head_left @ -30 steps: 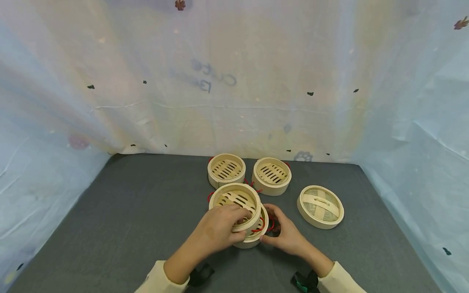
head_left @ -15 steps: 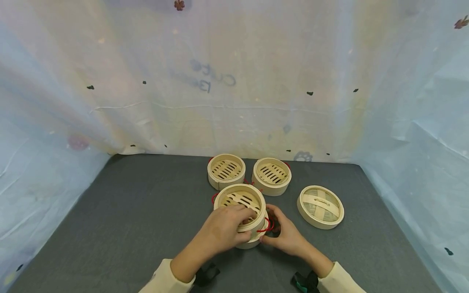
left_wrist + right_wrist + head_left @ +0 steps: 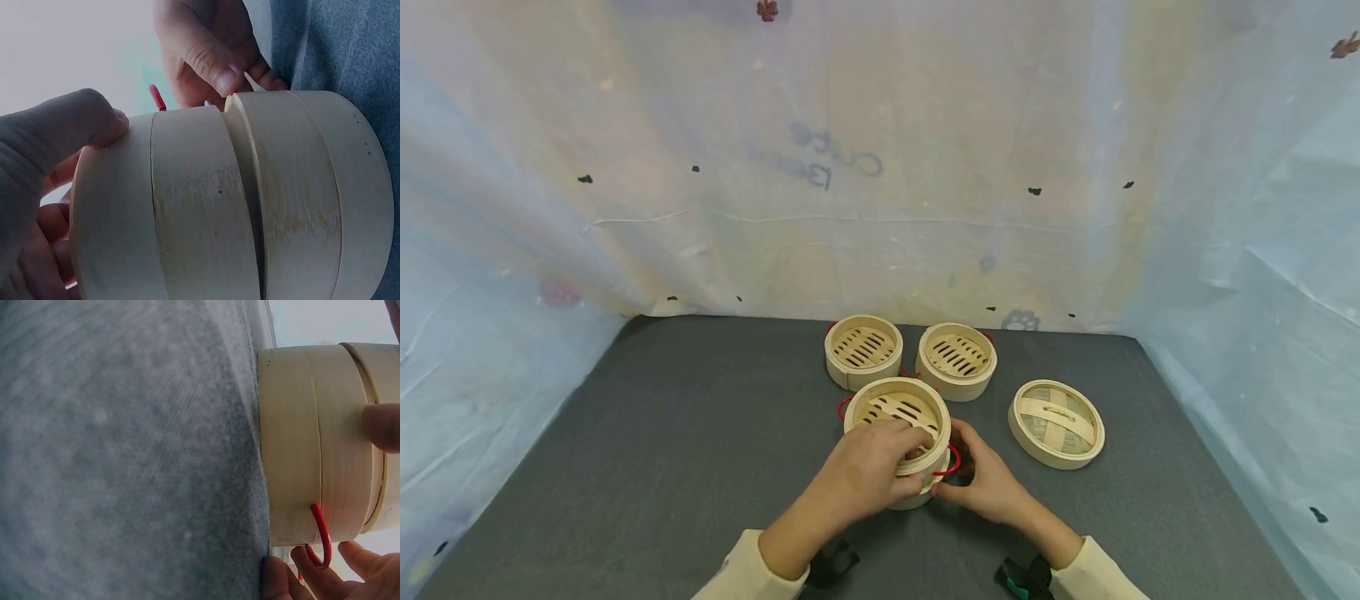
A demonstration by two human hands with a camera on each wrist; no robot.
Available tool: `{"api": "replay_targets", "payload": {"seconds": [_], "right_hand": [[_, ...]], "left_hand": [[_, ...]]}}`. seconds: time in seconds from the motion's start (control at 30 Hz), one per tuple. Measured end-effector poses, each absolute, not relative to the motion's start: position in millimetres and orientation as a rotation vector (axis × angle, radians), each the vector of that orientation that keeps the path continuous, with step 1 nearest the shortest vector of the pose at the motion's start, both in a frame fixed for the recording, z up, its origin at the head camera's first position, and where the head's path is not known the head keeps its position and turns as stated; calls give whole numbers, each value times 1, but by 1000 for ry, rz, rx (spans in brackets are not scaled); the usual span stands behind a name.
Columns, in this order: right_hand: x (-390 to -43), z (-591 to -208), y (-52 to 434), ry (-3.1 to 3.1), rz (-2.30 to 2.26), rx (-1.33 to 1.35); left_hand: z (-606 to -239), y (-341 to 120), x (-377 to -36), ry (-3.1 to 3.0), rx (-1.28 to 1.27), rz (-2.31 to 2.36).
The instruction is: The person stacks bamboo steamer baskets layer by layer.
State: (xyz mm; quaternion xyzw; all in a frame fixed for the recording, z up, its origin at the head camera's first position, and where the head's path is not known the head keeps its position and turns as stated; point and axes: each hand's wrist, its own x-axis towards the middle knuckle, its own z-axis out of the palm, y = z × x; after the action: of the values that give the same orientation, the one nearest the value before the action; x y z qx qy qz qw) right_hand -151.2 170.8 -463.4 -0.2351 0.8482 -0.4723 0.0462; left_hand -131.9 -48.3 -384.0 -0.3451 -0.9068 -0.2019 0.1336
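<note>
Low in the middle of the head view, the left hand (image 3: 868, 477) grips the upper steamer basket (image 3: 898, 419), its fingers curled over the near rim and its thumb on the wall. That basket sits on top of a lower steamer basket (image 3: 913, 498), of which only a pale strip shows beneath it. The left wrist view shows the two walls (image 3: 206, 206) stacked and nearly flush (a thin seam runs between them, with a small step near the top of the frame). The left thumb (image 3: 56, 134) presses on the upper basket's side at the left of that frame.

The right hand (image 3: 988, 483) is just right of the stack, fingers curled against the lower basket's side by a red wire handle (image 3: 952, 462). In the right wrist view the red loop (image 3: 321, 540) hangs off the wall at the lower right, with fingertips (image 3: 306, 575) just below it; whether they pinch the loop itself I cannot tell.

Behind the stack, toward the middle of the head view, stand two more open baskets side by side, the left one (image 3: 862, 348) and the right one (image 3: 957, 358). A woven lid (image 3: 1057, 421) lies flat at centre right, apart from the stack. Everything rests on a grey cloth tabletop (image 3: 670, 433), with a pale printed sheet (image 3: 880, 150) filling the upper frame.
</note>
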Motion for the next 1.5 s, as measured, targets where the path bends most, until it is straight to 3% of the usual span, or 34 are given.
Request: {"api": "replay_targets", "payload": {"seconds": [1.5], "right_hand": [[-154,-464,176,2558,-1504,-812]], "left_hand": [[-389,-38,-136,-2622,-1027,-599]]}}
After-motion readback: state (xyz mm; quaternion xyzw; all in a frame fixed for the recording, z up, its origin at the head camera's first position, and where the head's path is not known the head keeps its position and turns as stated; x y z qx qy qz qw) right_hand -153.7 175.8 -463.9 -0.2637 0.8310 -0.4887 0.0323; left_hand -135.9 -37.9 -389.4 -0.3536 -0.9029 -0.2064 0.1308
